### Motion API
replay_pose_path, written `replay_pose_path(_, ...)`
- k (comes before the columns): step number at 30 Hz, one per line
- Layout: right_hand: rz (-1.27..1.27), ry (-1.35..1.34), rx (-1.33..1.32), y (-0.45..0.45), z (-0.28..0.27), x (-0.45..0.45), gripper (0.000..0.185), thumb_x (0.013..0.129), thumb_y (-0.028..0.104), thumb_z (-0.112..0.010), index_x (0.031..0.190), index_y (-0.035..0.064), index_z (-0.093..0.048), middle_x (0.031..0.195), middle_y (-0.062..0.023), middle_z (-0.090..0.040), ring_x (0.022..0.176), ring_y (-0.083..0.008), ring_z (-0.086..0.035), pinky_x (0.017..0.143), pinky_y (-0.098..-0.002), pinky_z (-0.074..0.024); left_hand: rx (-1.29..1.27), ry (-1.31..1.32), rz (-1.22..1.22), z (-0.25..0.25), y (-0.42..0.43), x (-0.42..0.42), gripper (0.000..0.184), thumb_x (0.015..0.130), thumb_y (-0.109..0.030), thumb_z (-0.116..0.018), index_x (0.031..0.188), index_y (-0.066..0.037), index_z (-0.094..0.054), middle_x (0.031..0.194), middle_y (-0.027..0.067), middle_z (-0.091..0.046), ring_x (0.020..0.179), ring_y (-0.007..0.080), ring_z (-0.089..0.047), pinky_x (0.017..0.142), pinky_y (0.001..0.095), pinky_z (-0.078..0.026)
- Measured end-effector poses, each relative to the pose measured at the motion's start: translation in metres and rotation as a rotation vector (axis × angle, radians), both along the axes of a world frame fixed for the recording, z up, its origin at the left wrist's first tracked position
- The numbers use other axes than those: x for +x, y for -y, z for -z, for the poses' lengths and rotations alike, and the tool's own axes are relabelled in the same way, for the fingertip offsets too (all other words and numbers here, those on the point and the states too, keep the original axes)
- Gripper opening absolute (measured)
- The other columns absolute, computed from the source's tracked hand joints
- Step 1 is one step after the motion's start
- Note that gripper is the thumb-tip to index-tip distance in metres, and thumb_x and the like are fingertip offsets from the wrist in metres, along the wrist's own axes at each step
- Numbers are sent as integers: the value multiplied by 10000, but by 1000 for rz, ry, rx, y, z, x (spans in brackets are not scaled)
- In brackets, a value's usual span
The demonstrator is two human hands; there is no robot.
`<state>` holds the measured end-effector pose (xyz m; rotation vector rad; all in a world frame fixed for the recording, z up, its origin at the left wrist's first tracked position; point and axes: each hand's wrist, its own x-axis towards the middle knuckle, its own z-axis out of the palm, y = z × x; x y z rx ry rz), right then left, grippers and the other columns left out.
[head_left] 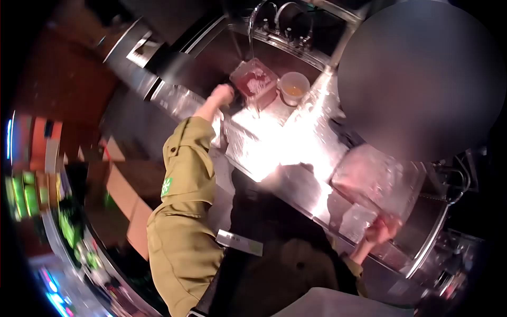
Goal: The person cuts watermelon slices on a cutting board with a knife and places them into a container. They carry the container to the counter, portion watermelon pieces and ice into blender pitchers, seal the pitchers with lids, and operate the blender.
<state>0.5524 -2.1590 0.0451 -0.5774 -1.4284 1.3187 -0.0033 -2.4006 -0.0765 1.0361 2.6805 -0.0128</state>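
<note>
1. From where I stand, the person's left hand (pixel 224 95) reaches out past an olive-green long sleeve (pixel 190 153), its fingers looking curled in; I can't tell whether anything is clenched in them.
2. Just beside that hand sits a square, clear-walled container (pixel 260 100) with red contents and pale, whitish lumps in it. It is the thing nearest the left hand, and it stands in the steel sink area below the taps.
3. Next to it, on the side away from the left hand, is a round, translucent plastic tub (pixel 294 96) with something yellowish in the bottom.
4. The right hand (pixel 383 230) is lower down on the other side, blurred, at the near edge of a large, clear, glossy plastic-looking container or bag (pixel 377 179) with a pinkish tint. It seems to touch that edge, but I can't tell if it is grasping it or is released.
5. The two hands are well apart, with shiny silver metal surfaces (pixel 303 185) between them, partly washed out by a harsh glare.
6. Curved chrome taps (pixel 280 31) stand at the back of the sink, beyond the square container and the tub.
7. Off on the person's left, well apart from the sink, I see an open brown cardboard box (pixel 124 195).
</note>
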Motion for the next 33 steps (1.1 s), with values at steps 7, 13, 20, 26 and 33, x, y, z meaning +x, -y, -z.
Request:
replay_pose_path(7,753,625,-83,99,-30,-105,143,777,111,-533,864,19,-465,817,-51,-484,774,-125,-444,673,-241,-389,-473,269,509,185,-25,-84,352,640,-213,-586,980,-120,-579,948,111,-586,868,266,-565,725,371,-459)
replay_pose_path(13,-4,907,-255,165,-15,-302,221,763,47,-576,973,-10,-540,861,-101,-562,787,-156,-531,712,-270,-427,-428,256,491,90,-20,-109,240,661,-221,-615,835,-57,-625,804,111,-616,755,248,-593,641,387,-463)
replay_pose_path(20,220,1032,578,-19,58,-587,454,768,67,-489,1156,-94,-316,1025,-273,-478,891,-378,-521,729,-398,-464,138,848,415,-204,21,-149,411,771,-99,-490,1169,-96,-387,1138,138,-471,1115,253,-417,922,322,-317)
replay_pose_path(26,318,1230,912,-36,54,-586,164,722,28,-450,876,-24,-467,673,-131,-561,579,-248,-600,458,-314,-493,622,1264,7,-167,-45,-126,329,735,-30,-452,1061,-25,-502,1051,67,-491,980,154,-440,864,251,-330)
replay_pose_path(33,161,1209,968,-50,49,-575,176,734,53,-440,902,-1,-449,646,-135,-561,593,-275,-600,468,-350,-492,693,1220,-174,-63,-129,-78,423,767,-260,-624,1081,-9,-493,969,85,-563,953,166,-497,825,302,-396)
